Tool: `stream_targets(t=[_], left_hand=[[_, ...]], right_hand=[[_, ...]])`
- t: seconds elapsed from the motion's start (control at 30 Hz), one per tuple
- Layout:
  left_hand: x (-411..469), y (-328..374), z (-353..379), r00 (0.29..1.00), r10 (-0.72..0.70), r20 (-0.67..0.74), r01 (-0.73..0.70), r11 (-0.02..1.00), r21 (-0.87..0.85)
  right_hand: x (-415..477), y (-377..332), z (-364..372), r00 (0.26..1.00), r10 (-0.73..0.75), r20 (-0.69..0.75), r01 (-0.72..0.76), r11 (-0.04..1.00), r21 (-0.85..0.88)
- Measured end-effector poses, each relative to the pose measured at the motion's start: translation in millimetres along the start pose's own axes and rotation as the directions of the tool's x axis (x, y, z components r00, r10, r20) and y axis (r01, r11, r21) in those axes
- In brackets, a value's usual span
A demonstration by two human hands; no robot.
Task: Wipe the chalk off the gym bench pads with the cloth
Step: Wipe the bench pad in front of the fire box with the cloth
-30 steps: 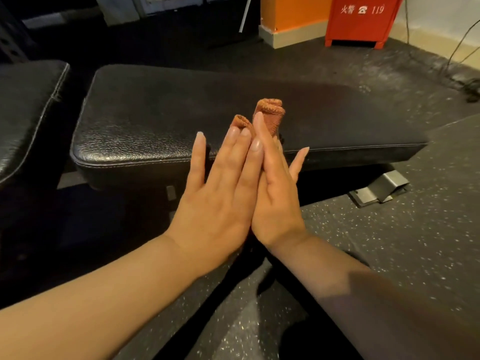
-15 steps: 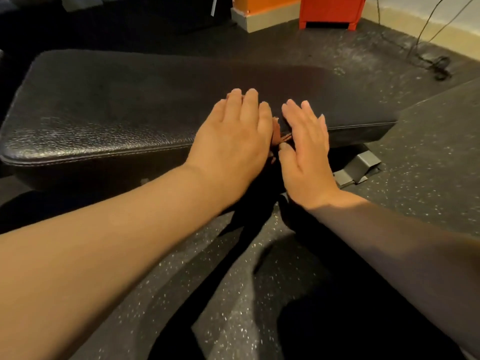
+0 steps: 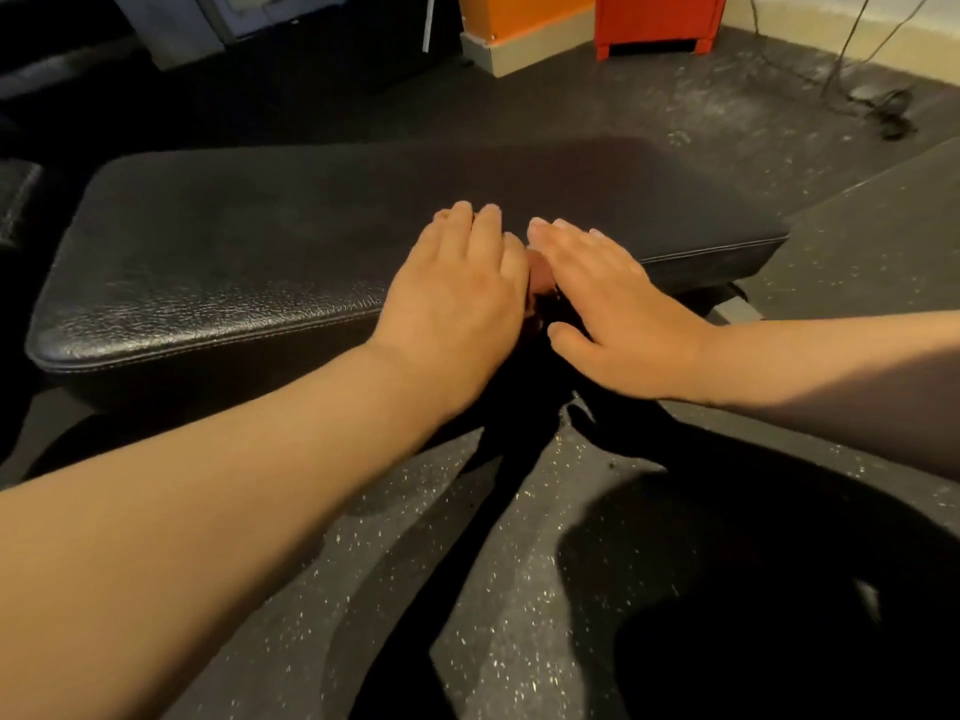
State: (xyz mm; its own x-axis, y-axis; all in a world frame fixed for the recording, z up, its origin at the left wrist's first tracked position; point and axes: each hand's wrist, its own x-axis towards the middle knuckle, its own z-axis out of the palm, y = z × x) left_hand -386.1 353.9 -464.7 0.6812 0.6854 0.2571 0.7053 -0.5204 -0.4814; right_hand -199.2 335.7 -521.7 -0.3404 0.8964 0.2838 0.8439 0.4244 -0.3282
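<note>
A second ago the two palms stood upright against each other with the rolled cloth sticking up between the fingertips. Now both lie palm down on the near edge of the bench pad [image 3: 234,252]. The left hand [image 3: 457,288] rests flat with its fingers together and pointing to the far side. The right hand [image 3: 613,309] lies just beside it, fingers straight and close, thumb spread toward the near side. Neither hand is curled round anything.

The cloth [image 3: 539,275] has almost gone from view. Only a reddish-brown sliver shows in the narrow gap between the hands, at the pad's near edge. How much of it lies under either palm I cannot tell.

Since half a second ago little has changed, apart from the right forearm coming in more from the right.

For the task, this looks like the switch from handling the cloth to pressing it down on the pad, so wiping seems about to start and is probably not yet under way. The pad shows a sheen on its near left — no chalk that I can make out. A second pad [image 3: 15,200] sits at the far left, untouched.
</note>
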Motion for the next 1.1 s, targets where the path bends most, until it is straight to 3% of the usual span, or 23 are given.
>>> stream_targets(t=[0.13,0.3,0.4,0.47,0.6,0.7,0.83,0.93,1.03,1.1], left_hand=[[-27.9,-39.2,-0.8,0.991,0.076,-0.107,-0.079,0.996,-0.028],[-18.3,-42.7,-4.8,0.997,-0.037,-0.070,0.034,0.999,-0.031],[-3.7,-22.1,-7.9,0.992,0.097,-0.082,-0.103,0.991,-0.083],[-11.1,-29.3,-8.9,0.977,0.209,-0.035,-0.210,0.978,-0.020],[-38.2,-62.1,-19.8,0.966,0.257,0.036,-0.259,0.959,0.113],[-45.3,-78.8,-24.9,0.947,0.317,0.060,-0.322,0.920,0.222],[-17.2,-48.6,-20.1,0.984,0.171,0.051,-0.177,0.967,0.185],[-6.9,-12.4,-14.2,0.999,-0.009,0.047,0.003,0.991,0.135],[-22.1,-10.8,-13.6,0.998,0.055,0.022,-0.058,0.984,0.169],[-30.4,-26.8,-22.4,0.987,0.160,0.005,-0.160,0.985,0.065]], right_hand=[[-0.2,-1.1,-0.6,1.000,-0.002,-0.005,0.002,0.999,0.035],[2.0,4.3,-1.4,1.000,-0.008,-0.022,0.009,0.998,0.068],[3.6,5.3,0.8,0.997,-0.030,-0.069,0.033,0.998,0.052],[3.0,9.9,3.7,0.995,-0.049,-0.084,0.054,0.997,0.052],[3.9,19.3,8.3,0.991,-0.098,-0.094,0.102,0.994,0.037],[4.1,18.7,13.3,0.989,-0.070,-0.127,0.076,0.996,0.045],[-2.4,-4.8,16.4,0.958,0.114,-0.265,-0.040,0.962,0.269],[-23.3,-55.0,23.6,0.824,0.408,-0.393,-0.164,0.836,0.524],[-27.7,-112.2,14.5,0.824,0.559,-0.089,-0.248,0.498,0.831],[-9.7,-137.5,14.7,0.755,0.649,0.093,-0.321,0.242,0.916]])
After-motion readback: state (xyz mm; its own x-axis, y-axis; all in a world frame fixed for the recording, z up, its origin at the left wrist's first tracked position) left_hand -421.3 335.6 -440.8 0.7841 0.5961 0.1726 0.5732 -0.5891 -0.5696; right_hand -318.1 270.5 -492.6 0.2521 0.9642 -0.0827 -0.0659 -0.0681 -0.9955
